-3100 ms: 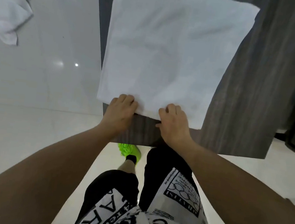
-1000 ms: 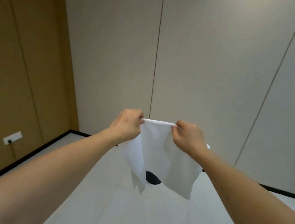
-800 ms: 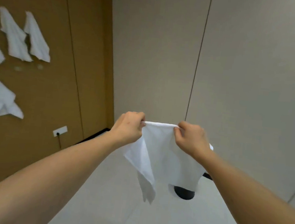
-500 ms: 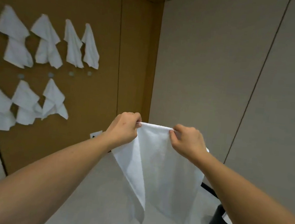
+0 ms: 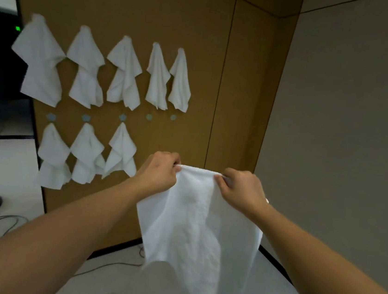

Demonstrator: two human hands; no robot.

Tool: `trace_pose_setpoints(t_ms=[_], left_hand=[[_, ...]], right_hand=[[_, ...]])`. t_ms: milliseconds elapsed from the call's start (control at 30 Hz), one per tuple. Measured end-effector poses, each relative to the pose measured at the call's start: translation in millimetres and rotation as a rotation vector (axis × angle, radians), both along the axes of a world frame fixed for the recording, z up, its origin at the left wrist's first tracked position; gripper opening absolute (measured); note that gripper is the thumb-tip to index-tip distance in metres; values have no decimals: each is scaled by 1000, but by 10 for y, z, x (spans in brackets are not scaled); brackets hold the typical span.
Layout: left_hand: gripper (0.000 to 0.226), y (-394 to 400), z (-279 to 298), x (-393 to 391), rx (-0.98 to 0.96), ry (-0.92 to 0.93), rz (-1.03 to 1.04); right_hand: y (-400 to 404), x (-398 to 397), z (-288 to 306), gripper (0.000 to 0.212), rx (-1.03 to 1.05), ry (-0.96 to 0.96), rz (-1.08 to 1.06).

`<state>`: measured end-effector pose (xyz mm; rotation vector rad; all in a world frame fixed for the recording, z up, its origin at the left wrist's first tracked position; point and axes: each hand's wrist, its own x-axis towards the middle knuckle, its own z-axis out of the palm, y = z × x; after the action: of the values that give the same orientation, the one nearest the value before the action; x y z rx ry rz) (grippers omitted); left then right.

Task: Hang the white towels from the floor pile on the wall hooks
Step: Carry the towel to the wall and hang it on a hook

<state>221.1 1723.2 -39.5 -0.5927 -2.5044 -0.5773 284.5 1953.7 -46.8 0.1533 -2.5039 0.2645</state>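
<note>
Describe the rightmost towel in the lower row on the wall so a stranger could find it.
Start at the brown wall panel, where white towels hang in two rows. The lower row has three, and the rightmost lower towel hangs under a small pale blue hook. It alone has bare wall to its right, just left of the left hand.

white towel [image 5: 197, 232] draped from hands

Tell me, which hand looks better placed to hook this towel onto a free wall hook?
Probably the left hand: it pinches the towel nearer the free hooks; the right hand is farther.
</note>
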Motion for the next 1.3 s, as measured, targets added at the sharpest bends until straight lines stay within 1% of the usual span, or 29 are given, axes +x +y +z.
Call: trace_pose_setpoints(t_ms=[267, 400, 533, 600, 667, 733, 800, 900, 967, 1100, 1200, 1300], left_hand=[[11, -52, -147, -1495, -23, 25, 221], [11, 31, -195, -2272, -11, -14, 349], [14, 100, -163, -2944, 45, -41, 404], [13, 94, -139, -3237, 89, -32, 404], [10, 79, -141, -3481, 84, -12, 394], [10, 52, -176, -3730, 43, 36, 373], [16, 0, -224, -3999, -32, 79, 363], [27, -151, -312, -4462, -136, 74, 361], [35, -279, -376, -4813, -142, 64, 362], [39, -569, -499, -5634, -142, 74, 377], [42, -836, -604, -6283, -158, 77, 368], [49, -1083, -672, -6924, -197, 18, 368]], right_hand=[[-33, -1986, -210, 39, -83, 7, 152], [55, -2970, -217, 40, -111, -51, 258], [142, -3875, -127, 39, -101, -98, 360], [149, -4289, -77, 34, -105, -109, 394], [136, -4631, -97, 23, -156, -122, 454], [108, -4910, -171, 19, -142, -47, 537], [58, -5177, -241, 12, -25, 106, 634], [-49, -5683, -324, 7, 39, 205, 730], [-159, -6051, -372, 8, 45, 226, 737], [-480, -6859, -484, 10, 45, 270, 721], [-760, -7511, -583, 11, 31, 248, 677], [-1036, -8147, -645, 15, 70, 225, 638]])
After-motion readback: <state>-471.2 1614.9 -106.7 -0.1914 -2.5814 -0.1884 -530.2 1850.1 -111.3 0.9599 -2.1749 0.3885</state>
